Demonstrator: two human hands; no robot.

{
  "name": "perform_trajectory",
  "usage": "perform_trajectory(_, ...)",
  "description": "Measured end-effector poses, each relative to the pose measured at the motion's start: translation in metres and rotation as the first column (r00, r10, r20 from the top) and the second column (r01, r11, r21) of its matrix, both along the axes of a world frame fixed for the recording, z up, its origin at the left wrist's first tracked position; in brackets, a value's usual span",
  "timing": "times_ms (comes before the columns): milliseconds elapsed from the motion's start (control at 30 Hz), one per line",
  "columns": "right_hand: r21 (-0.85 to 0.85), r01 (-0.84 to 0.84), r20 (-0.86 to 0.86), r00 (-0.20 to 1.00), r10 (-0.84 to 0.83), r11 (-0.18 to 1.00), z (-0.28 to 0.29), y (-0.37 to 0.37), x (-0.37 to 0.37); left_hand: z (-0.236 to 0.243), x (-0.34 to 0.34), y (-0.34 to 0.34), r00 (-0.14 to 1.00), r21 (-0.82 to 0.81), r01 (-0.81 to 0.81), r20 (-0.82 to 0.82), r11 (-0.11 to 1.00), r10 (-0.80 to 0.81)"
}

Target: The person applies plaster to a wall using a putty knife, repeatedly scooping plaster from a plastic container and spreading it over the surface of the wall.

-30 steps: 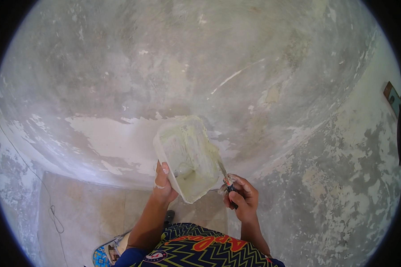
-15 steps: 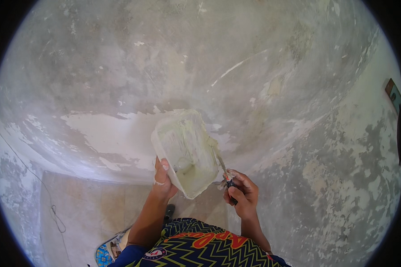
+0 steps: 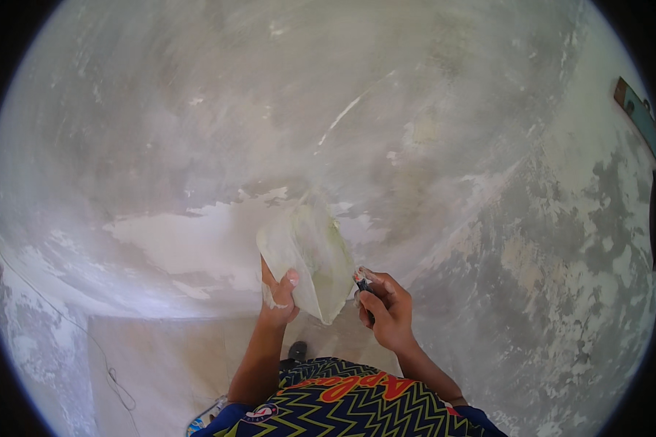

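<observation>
My left hand (image 3: 278,293) grips a translucent white plastic tub (image 3: 291,255) by its left side, thumb on the near wall. The tub is tipped, and pale greenish-white paste coats its inside and far rim. At the tub's right edge, my right hand (image 3: 390,312) is closed around the dark handle of a putty knife (image 3: 366,291). Its blade does not show; it seems to be behind or against the tub's right side. White paste is smeared on the fingers of my right hand and on my left wrist.
Ahead rises a grey plastered wall (image 3: 219,131) with white patches and a long pale scratch. Another patchy wall (image 3: 532,306) stands at the right, with a teal and brown strip (image 3: 638,120) on it. Below are a tiled floor (image 3: 160,357), a thin cable (image 3: 109,371) and a dark shoe (image 3: 297,351).
The tub has tilted further, so less of its inside shows. My right hand has moved slightly left and closer to the tub, and the knife blade, visible before, is now hidden.
</observation>
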State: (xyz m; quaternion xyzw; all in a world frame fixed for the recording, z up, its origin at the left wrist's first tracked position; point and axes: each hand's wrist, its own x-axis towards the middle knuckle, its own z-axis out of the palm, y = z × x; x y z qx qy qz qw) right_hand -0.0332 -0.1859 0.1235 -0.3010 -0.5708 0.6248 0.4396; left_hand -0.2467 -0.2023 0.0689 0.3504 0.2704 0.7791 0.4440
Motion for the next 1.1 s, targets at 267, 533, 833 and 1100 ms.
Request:
perform_trajectory(267, -0.069, 0.037, 0.079, 0.996, -0.032, 0.997, 0.015, -0.001, -0.004, -0.020, 0.000, -0.002, 0.999, -0.018, -0.002, -0.052, 1.000, 0.001)
perform_trajectory(533, -0.011, 0.043, 0.182, 0.983, -0.041, 0.999, 0.016, 0.015, -0.027, -0.023, 0.001, -0.005, 0.998, -0.082, -0.042, 0.033, 0.996, 0.045)
perform_trajectory(833, 0.056, 0.042, 0.319, 0.946, -0.057, 0.998, 0.010, 0.036, -0.030, -0.040, 0.002, 0.000, 0.985, -0.063, -0.101, -0.146, 0.993, 0.091)
perform_trajectory(1100, 0.006, 0.150, 0.317, 0.938, -0.144, 0.989, 0.010, 0.039, -0.018, -0.056, 0.016, 0.002, 0.995, -0.096, 0.022, -0.099, 0.995, -0.031)
